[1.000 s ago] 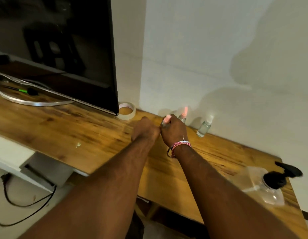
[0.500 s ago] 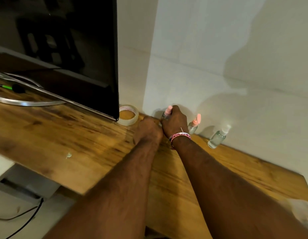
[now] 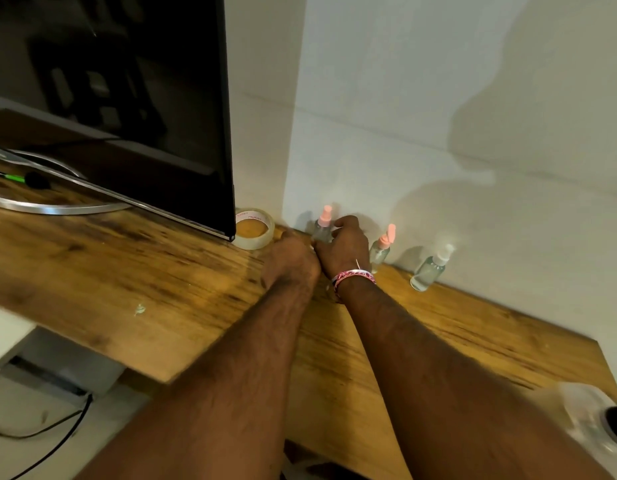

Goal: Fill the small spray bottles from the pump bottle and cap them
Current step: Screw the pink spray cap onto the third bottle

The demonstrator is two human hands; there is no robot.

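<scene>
Three small clear spray bottles stand in a row on the wooden table (image 3: 161, 268) against the white wall. My right hand (image 3: 345, 247) grips the leftmost one, a pink-topped spray bottle (image 3: 322, 226), with fingers curled round its body. My left hand (image 3: 293, 259) sits curled just left of that bottle's base, its fingers hidden. To the right stand a second pink-topped bottle (image 3: 381, 249) and a white-topped bottle (image 3: 430, 270), both apart from my hands. The large clear pump bottle (image 3: 584, 417) with a black top is blurred at the lower right edge.
A dark monitor (image 3: 127, 98) on a curved metal stand fills the upper left. A roll of clear tape (image 3: 253, 230) lies by the monitor's corner, just left of my hands. The table's front edge runs diagonally; a black cable (image 3: 58, 427) lies on the floor below.
Both hands moved away from me toward the wall with the pink-topped bottle, which now stands upright left of the other two bottles. The view swung left, pushing the pump bottle to the edge.
</scene>
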